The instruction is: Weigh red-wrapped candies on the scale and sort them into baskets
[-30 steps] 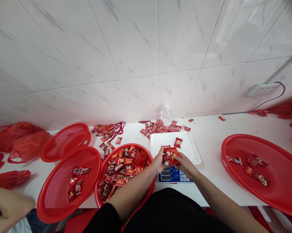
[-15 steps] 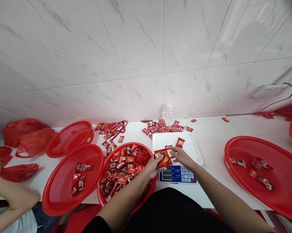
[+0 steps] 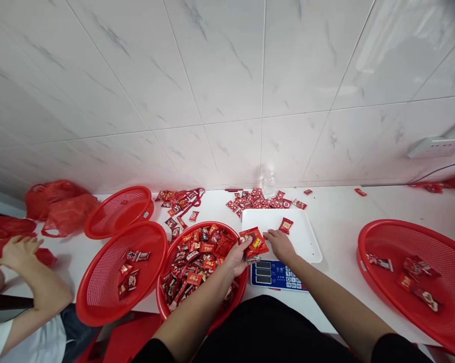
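Note:
My left hand [image 3: 236,257] is closed on a bunch of red candy packets [image 3: 254,242], held over the right rim of a red basket [image 3: 167,302] full of wrapped candies. My right hand [image 3: 279,243] rests on the white scale tray [image 3: 306,242] beside the bunch, fingers curled loosely toward the packets; whether it grips anything I cannot make out. One single red packet [image 3: 286,225] lies on the tray just beyond my right fingers. The scale's blue keypad [image 3: 276,275] shows below my hands.
Two more red baskets [image 3: 99,302] [image 3: 118,212] sit left, another [image 3: 367,252] right, holding a few candies. Loose packets [image 3: 259,199] and a clear bottle [image 3: 268,180] lie by the tiled wall. Red bags [image 3: 61,206] at far left. Another person's hand [image 3: 19,252] works there.
My left hand carried the packet bunch leftward off the scale tray to the full basket's rim. My right hand let go of the bunch and stayed on the tray. The view shifted left.

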Tool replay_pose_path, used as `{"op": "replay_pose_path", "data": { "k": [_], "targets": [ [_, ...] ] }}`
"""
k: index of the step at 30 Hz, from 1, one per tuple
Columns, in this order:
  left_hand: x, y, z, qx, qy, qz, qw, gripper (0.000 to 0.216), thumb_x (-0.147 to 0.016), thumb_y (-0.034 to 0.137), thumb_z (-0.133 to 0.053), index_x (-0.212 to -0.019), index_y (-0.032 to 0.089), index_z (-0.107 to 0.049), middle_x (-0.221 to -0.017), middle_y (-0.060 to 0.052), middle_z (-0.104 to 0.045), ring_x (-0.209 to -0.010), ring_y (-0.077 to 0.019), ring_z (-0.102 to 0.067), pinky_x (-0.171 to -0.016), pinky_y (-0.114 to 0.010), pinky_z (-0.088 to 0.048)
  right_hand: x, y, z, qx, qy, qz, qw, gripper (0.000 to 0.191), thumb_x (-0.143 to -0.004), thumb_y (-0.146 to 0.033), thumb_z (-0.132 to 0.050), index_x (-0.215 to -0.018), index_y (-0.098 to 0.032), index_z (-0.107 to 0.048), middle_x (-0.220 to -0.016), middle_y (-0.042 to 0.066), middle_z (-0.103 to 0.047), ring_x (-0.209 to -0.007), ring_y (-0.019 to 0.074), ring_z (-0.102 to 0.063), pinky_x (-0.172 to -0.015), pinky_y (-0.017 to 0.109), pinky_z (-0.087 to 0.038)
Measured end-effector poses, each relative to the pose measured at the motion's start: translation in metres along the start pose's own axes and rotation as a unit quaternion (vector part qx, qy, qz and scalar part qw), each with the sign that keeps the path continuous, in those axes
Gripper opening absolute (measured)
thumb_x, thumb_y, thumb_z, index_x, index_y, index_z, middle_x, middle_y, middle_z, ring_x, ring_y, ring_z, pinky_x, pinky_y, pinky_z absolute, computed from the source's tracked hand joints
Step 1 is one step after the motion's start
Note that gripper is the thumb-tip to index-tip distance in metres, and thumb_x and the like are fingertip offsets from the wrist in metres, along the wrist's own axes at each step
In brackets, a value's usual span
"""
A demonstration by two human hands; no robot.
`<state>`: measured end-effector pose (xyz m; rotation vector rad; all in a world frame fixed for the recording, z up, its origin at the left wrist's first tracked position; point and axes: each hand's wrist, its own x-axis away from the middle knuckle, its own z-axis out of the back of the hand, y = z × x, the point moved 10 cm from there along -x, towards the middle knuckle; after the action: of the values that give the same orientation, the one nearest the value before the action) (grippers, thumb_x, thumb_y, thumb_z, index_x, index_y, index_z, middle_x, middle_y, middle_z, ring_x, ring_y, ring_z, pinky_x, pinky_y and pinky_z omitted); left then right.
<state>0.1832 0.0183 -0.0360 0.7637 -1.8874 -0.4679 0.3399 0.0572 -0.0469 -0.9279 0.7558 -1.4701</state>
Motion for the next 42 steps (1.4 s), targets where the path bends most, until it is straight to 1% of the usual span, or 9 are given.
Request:
{"op": "replay_pose_path", "data": {
  "k": [8, 11, 14, 17, 23, 28, 32, 36, 42],
  "targets": [
    [-0.003, -0.015, 0.003, -0.007, -0.016, 0.036, 0.999, 0.041, -0.076, 0.040, -0.067, -0.108, 0.016, -0.055, -0.093, -0.008, -0.069, -0.077, -0.0202, -0.068, -0.066, -0.036, -0.057, 0.023, -0.010, 0.033, -0.030, 0.077, -0.018, 0.996, 0.028, -0.084, -0.030, -0.045, -0.109, -0.026, -0.057, -0.110, 0.005, -0.063, -0.099, 0.0213, -0.058, -0.086, 0.038, -0.047],
    [-0.005, -0.018, -0.006, -0.015, -0.033, 0.038, 0.999, 0.042, -0.077, 0.045, -0.064, -0.106, 0.016, -0.056, -0.092, -0.009, -0.068, -0.076, -0.0197, -0.067, -0.064, -0.033, -0.056, 0.041, -0.048, 0.036, -0.059, 0.088, 0.051, 0.993, 0.027, -0.083, -0.032, -0.050, -0.108, -0.027, -0.056, -0.109, 0.005, -0.062, -0.097, 0.0210, -0.057, -0.083, 0.036, -0.048],
    [-0.006, -0.023, -0.018, -0.021, -0.059, 0.046, 0.997, 0.046, -0.079, 0.053, -0.058, -0.104, 0.015, -0.056, -0.086, -0.008, -0.069, -0.073, -0.0183, -0.067, -0.066, -0.033, -0.056, 0.060, -0.086, 0.019, -0.033, 0.036, 0.155, 0.987, 0.026, -0.081, -0.024, -0.052, -0.106, -0.027, -0.060, -0.107, 0.006, -0.064, -0.103, 0.0240, -0.053, -0.091, 0.041, -0.043],
    [-0.005, -0.026, -0.027, -0.032, -0.082, 0.048, 0.995, 0.048, -0.078, 0.056, -0.056, -0.106, 0.016, -0.056, -0.086, -0.007, -0.068, -0.071, -0.0169, -0.066, -0.067, -0.032, -0.055, 0.071, -0.098, 0.002, 0.015, -0.008, 0.194, 0.981, 0.035, -0.083, -0.020, -0.048, -0.116, -0.027, -0.059, -0.117, 0.005, -0.062, -0.113, 0.0250, -0.048, -0.099, 0.045, -0.036],
    [0.001, -0.021, -0.021, -0.063, -0.062, 0.029, 0.996, 0.045, -0.076, 0.048, -0.064, -0.108, 0.017, -0.056, -0.087, -0.007, -0.069, -0.066, -0.0150, -0.065, -0.065, -0.031, -0.055, 0.074, -0.085, 0.000, -0.055, -0.029, 0.159, 0.985, 0.053, -0.081, -0.030, -0.055, -0.132, -0.029, -0.044, -0.129, 0.005, -0.055, -0.120, 0.0251, -0.044, -0.103, 0.047, -0.033],
    [0.003, -0.022, -0.016, -0.060, -0.064, 0.034, 0.996, 0.043, -0.076, 0.042, -0.067, -0.108, 0.017, -0.056, -0.088, -0.009, -0.069, -0.076, -0.0197, -0.067, -0.064, -0.032, -0.055, 0.056, -0.056, 0.011, -0.148, -0.018, 0.068, 0.987, 0.055, -0.087, -0.038, -0.044, -0.139, -0.030, -0.029, -0.128, 0.007, -0.054, -0.107, 0.0203, -0.055, -0.087, 0.038, -0.047],
    [0.004, -0.025, -0.009, -0.061, -0.040, 0.042, 0.996, 0.040, -0.074, 0.041, -0.068, -0.102, 0.015, -0.056, -0.090, -0.009, -0.069, -0.074, -0.0199, -0.068, -0.063, -0.034, -0.057, 0.031, -0.024, 0.034, 0.035, 0.056, 0.044, 0.997, 0.051, -0.086, -0.037, -0.046, -0.135, -0.024, -0.039, -0.134, 0.010, -0.048, -0.121, 0.0241, -0.044, -0.097, 0.041, -0.039],
    [0.005, -0.025, -0.007, -0.056, -0.036, 0.047, 0.997, 0.040, -0.073, 0.041, -0.069, -0.100, 0.015, -0.056, -0.090, -0.009, -0.069, -0.075, -0.0202, -0.068, -0.064, -0.035, -0.057, 0.007, 0.009, 0.041, 0.232, 0.041, 0.021, 0.972, 0.051, -0.082, -0.025, -0.050, -0.132, -0.025, -0.044, -0.148, 0.008, -0.029, -0.137, 0.0293, -0.016, -0.107, 0.049, -0.021],
    [0.006, -0.024, -0.001, -0.051, -0.029, 0.041, 0.997, 0.039, -0.075, 0.042, -0.066, -0.100, 0.014, -0.056, -0.086, -0.010, -0.069, -0.071, -0.0202, -0.068, -0.061, -0.035, -0.058, 0.005, 0.022, 0.043, 0.196, 0.025, 0.017, 0.980, 0.030, -0.078, -0.014, -0.048, -0.102, -0.022, -0.064, -0.128, 0.009, -0.052, -0.126, 0.0279, -0.035, -0.102, 0.043, -0.030]
  ]
}}
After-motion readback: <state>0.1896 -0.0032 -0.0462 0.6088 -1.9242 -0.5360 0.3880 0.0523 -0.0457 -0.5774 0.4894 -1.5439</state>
